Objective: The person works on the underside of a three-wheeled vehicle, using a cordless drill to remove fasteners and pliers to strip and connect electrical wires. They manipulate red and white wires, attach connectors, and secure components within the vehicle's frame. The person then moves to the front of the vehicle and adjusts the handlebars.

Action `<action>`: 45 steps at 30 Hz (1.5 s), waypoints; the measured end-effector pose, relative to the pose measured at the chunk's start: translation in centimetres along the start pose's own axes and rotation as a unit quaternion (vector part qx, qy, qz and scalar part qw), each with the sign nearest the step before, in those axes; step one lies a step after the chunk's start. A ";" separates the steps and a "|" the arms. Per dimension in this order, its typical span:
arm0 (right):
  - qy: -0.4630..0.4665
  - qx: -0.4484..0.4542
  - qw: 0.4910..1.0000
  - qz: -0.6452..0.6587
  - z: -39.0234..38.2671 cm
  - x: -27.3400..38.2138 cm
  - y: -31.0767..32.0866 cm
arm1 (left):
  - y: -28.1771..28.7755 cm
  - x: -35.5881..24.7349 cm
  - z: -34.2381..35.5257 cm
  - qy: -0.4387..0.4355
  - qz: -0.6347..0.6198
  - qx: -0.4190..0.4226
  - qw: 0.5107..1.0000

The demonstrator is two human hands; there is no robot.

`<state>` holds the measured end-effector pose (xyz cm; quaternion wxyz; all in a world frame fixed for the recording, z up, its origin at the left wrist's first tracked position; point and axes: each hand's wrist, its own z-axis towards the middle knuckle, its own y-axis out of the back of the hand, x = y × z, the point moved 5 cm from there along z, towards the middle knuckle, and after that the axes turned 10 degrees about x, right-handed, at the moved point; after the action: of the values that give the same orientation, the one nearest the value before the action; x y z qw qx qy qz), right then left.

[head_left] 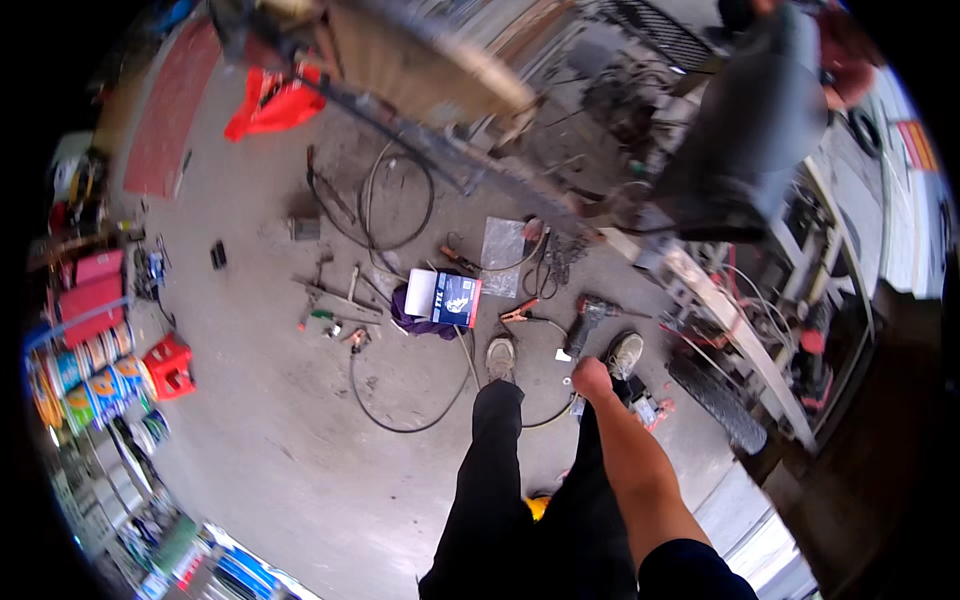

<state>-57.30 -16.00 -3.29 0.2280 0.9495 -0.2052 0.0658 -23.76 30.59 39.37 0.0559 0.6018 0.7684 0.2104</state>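
My right arm reaches forward from the lower right, and its hand looks closed, seen from the back. Whatever its fingers may hold is hidden. Just beyond it is a dark cordless drill with red parts, its long bit pointing right; I cannot make out any contact between them. Left of my feet, an open box, blue, red and white, sits on a dark purple cloth. An orange cable clamp is beside the drill. My left hand is out of the picture.
A rusty metal frame runs across the right, with a small tyre beneath. Cables, a hammer and a clear plastic bag lie on the floor. A red stool stands left. Another person is at far right.
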 end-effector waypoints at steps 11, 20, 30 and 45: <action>-0.039 -0.182 0.982 0.042 28.1 7.2 -6.8 | -9.3 6.9 12.0 0.116 -0.181 0.039 0.976; -0.065 -0.225 0.971 0.048 28.2 7.3 -4.9 | -8.3 9.8 13.1 0.111 -0.181 0.043 0.976; 0.063 0.287 0.872 0.393 0.9 -1.5 1.5 | -1.9 -25.1 5.6 -0.346 -0.005 -0.013 0.938; -0.007 -0.075 0.911 0.405 -23.2 -14.9 16.6 | -46.0 -55.1 -12.0 -0.418 0.275 0.208 0.841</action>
<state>-78.52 -13.48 20.80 0.2512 0.7652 -0.5781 0.1307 -54.43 -33.37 23.07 0.1853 0.8168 0.5008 -0.2187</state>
